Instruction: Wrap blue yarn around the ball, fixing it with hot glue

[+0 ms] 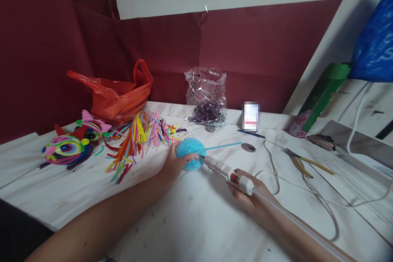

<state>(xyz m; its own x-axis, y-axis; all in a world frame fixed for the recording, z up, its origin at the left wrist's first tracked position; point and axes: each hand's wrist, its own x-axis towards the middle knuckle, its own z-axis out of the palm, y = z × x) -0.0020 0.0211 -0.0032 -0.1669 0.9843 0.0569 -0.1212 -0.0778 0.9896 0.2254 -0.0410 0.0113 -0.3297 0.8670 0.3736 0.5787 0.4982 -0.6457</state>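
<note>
A round light-blue ball (190, 147), wound in thin strands, is held by my left hand (176, 159), whose fingers and thumb close round its left side. A straight blue strip (225, 145) sticks out from the ball to the right. My right hand (245, 192) is wrapped round a white glue gun (219, 167) with a clear stick in its back end. The gun's dark tip meets the ball's right side, near my left thumb; whether it touches cannot be made out.
Decorated balls (66, 147), colourful strips (132, 141) and a red bag (119, 98) lie left. Behind stands a clear bag (207, 102). Right are a grey disc (248, 147), yellow-handled pliers (316, 166), a white cable (276, 176) and clear sticks (356, 184).
</note>
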